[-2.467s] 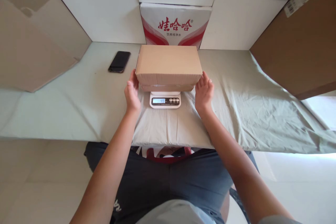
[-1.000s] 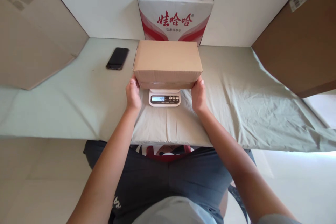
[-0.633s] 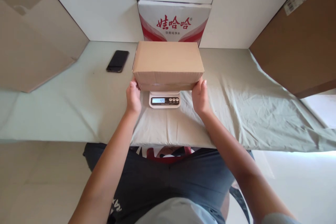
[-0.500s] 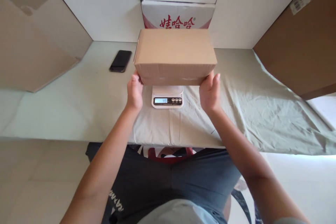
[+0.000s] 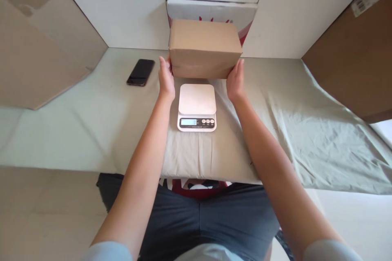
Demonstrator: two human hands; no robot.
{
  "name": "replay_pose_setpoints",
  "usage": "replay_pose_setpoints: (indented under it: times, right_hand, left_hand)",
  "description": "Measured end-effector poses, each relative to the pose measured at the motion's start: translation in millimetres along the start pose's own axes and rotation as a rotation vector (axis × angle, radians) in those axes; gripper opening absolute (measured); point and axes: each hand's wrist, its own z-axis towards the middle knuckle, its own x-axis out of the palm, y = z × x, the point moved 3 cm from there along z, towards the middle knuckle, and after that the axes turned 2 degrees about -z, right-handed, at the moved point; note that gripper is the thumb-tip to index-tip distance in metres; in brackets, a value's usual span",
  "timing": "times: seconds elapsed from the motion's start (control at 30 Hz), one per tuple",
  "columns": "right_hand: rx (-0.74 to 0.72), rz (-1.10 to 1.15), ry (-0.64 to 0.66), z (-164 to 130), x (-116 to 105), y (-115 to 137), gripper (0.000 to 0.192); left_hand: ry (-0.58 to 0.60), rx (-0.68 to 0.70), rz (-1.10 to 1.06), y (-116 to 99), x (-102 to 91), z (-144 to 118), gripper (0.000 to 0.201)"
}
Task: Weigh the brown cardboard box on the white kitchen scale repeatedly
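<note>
A brown cardboard box (image 5: 205, 55) is held between my two hands, beyond the scale and in front of the back wall of boxes. My left hand (image 5: 167, 77) grips its left end, and my right hand (image 5: 235, 80) grips its lower right corner; some fingers of both are hidden behind it. On the cloth nearer to me stands a white digital kitchen scale (image 5: 197, 100), its weighing plate bare. The scale's display is lit, but I cannot read the number.
A black smartphone (image 5: 141, 72) lies on the green-grey cloth (image 5: 101, 130) left of my hands. Large brown cartons (image 5: 39, 49) flank the left side, and another carton (image 5: 358, 57) the right. White boxes (image 5: 119, 12) form the back, with a red-and-white carton (image 5: 211, 10) between them.
The cardboard box has moved away from me, off the scale toward the back, with both hands still on it. The scale's plate now shows fully, and the 49 on its display is gone.
</note>
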Motion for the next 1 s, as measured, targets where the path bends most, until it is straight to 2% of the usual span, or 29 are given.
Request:
replay_pose_setpoints:
  times: [0.13, 0.27, 0.33, 0.5, 0.77, 0.9, 1.0]
  right_hand:
    - [0.038, 0.055, 0.030, 0.1, -1.0, -20.0, 0.078]
    - [0.107, 0.094, -0.001, -1.0, -3.4, -32.4, 0.086]
    - [0.132, 0.108, -0.010, -0.5, -4.1, -37.0, 0.083]
    - [0.120, 0.090, 0.008, -0.1, -4.5, -39.5, 0.073]
    - [0.105, 0.031, 0.017, -6.2, -4.6, -36.5, 0.080]
    - [0.123, 0.010, -0.082, -3.8, -18.2, -33.5, 0.092]
    - [0.163, -0.001, -0.121, -0.8, -30.5, -32.5, 0.099]
  left_hand:
    - [-0.017, -0.034, -0.035, 24.3, -11.3, 0.5, 0.089]
    - [-0.054, -0.128, -0.068, 42.6, -19.6, 0.2, 0.084]
    - [-0.070, -0.155, -0.090, 48.2, -22.0, 2.0, 0.081]
    - [-0.125, -0.171, -0.126, 53.7, -27.0, 7.2, 0.076]
    - [-0.141, -0.135, -0.048, 60.8, -27.8, 9.4, 0.082]
    - [-0.234, -0.116, 0.015, 63.2, -41.1, 10.7, 0.089]
    - [-0.209, -0.119, 0.072, 64.4, -53.5, 13.7, 0.094]
